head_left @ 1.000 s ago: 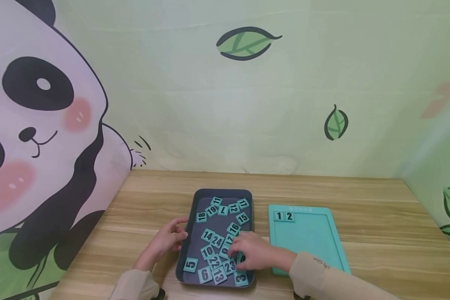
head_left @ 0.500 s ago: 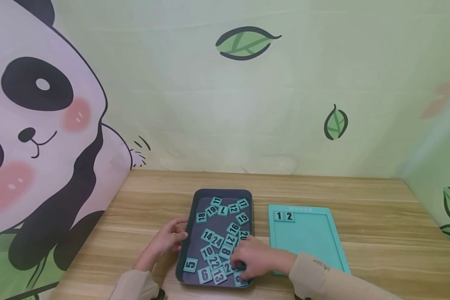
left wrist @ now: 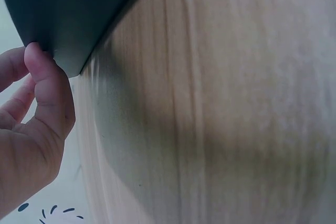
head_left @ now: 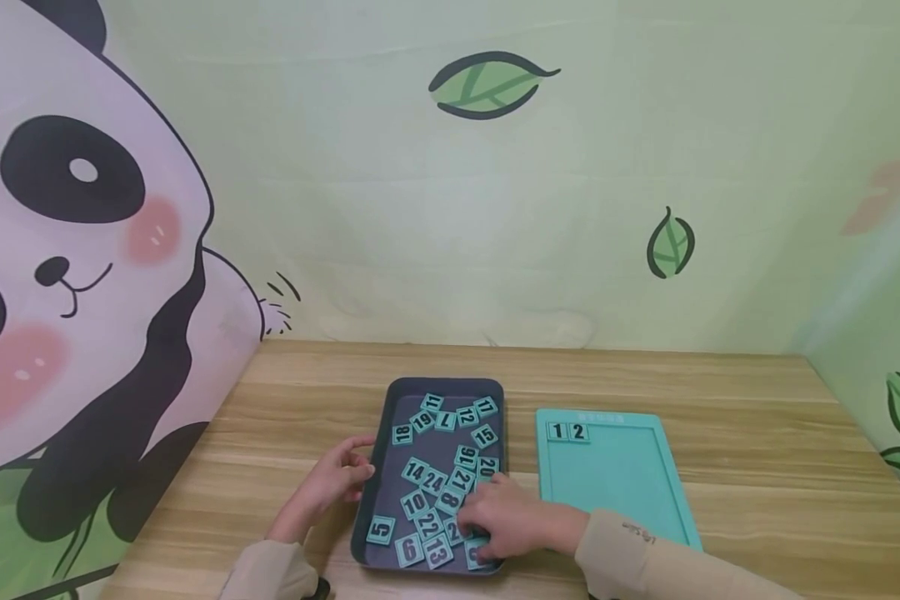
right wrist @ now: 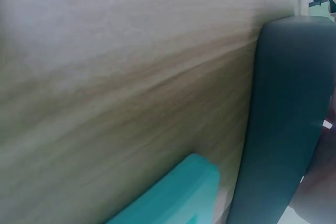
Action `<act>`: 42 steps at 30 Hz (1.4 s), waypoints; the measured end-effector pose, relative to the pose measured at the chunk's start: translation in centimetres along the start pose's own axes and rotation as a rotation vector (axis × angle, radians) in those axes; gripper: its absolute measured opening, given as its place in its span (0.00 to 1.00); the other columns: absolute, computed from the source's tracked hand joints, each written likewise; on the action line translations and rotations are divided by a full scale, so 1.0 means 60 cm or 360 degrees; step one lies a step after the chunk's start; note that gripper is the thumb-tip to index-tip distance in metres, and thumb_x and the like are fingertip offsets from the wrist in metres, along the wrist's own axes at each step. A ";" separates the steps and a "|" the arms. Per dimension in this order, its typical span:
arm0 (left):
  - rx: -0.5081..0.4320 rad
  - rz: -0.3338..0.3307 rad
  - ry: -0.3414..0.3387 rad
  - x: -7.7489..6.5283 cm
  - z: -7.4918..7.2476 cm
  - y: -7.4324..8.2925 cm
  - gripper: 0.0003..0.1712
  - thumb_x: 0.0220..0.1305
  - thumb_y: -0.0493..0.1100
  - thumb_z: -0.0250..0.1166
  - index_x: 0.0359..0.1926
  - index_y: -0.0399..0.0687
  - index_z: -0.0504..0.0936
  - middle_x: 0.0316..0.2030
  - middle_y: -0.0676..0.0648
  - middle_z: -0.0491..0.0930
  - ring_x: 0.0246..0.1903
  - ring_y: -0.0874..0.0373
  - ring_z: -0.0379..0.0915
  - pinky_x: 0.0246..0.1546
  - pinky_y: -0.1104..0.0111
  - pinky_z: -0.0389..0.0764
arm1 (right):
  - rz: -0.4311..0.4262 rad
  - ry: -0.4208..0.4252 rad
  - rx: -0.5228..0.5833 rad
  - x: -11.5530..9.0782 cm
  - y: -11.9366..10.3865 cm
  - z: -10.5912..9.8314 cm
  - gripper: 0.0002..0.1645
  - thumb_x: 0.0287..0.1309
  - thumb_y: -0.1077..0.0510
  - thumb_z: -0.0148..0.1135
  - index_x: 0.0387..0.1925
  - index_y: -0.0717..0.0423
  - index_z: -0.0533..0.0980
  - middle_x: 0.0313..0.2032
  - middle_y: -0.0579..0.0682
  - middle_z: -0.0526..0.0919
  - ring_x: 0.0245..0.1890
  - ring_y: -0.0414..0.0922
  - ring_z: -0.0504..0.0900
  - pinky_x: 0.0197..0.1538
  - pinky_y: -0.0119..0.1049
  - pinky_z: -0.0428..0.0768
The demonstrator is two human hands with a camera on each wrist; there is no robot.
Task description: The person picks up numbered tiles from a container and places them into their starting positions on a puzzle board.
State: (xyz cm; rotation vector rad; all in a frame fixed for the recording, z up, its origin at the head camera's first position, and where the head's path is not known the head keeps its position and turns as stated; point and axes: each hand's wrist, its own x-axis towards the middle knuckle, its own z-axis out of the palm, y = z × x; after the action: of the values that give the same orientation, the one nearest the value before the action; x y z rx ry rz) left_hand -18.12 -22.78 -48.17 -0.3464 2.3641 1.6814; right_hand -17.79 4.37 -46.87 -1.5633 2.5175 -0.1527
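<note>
A dark shallow tray (head_left: 369, 508) holds several turquoise number tiles scattered flat and overlapping, among them a 5 tile (head_left: 380, 530), a 6 tile (head_left: 409, 550) and a 13 tile (head_left: 438, 551). At its left side my left hand (head_left: 335, 477) touches the outer wall with thumb and fingertip; the left wrist view shows the thumb (left wrist: 50, 85) against that wall. Over the tray's near right corner, my right hand (head_left: 504, 518) has curled fingers and pinches the 3 tile (head_left: 476, 558), partly covering it and the 23 tile (head_left: 452, 531). The right wrist view hides these fingertips behind the tray wall (right wrist: 289, 119).
To the right lies a turquoise framed board (head_left: 607, 475), with a 1 tile (head_left: 558, 432) and a 2 tile (head_left: 579, 432) side by side at its upper left. The wooden table (head_left: 757, 442) ends at a printed wall (head_left: 360, 208) behind.
My right hand has come down to the near right corner, and the 3 tile has shifted slightly left. The 16 tile has turned and the 8 tile has slid a little. The left hand stays put.
</note>
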 end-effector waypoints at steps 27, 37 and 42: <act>-0.0047 -0.0019 -0.0009 0.004 -0.001 0.000 0.25 0.55 0.30 0.54 0.56 0.46 0.68 0.31 0.45 0.68 0.28 0.55 0.67 0.23 0.68 0.72 | 0.0141 0.0075 0.0130 0.002 -0.007 0.007 0.20 0.44 0.45 0.62 0.43 0.41 0.76 0.17 0.33 0.67 0.23 0.31 0.63 0.37 0.31 0.58; -0.0016 -0.0021 -0.0008 0.003 0.001 -0.001 0.25 0.56 0.31 0.54 0.56 0.47 0.67 0.32 0.44 0.67 0.29 0.55 0.67 0.24 0.67 0.72 | 0.0116 0.0013 0.0064 0.000 -0.007 0.005 0.20 0.43 0.48 0.64 0.43 0.39 0.76 0.27 0.31 0.76 0.28 0.31 0.66 0.39 0.31 0.59; -0.0005 -0.0022 -0.0004 0.002 0.001 -0.001 0.25 0.57 0.31 0.54 0.57 0.47 0.67 0.32 0.44 0.68 0.29 0.55 0.68 0.24 0.67 0.72 | 0.0069 0.0071 0.0033 -0.002 -0.004 0.006 0.19 0.42 0.49 0.64 0.41 0.40 0.77 0.25 0.32 0.76 0.27 0.30 0.66 0.38 0.29 0.59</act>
State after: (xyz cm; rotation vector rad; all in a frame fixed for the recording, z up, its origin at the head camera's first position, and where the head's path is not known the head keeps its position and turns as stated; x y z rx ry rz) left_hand -18.21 -22.73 -48.26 -0.3599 2.3523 1.6785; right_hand -17.43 4.39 -47.16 -1.5125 2.5728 -0.2096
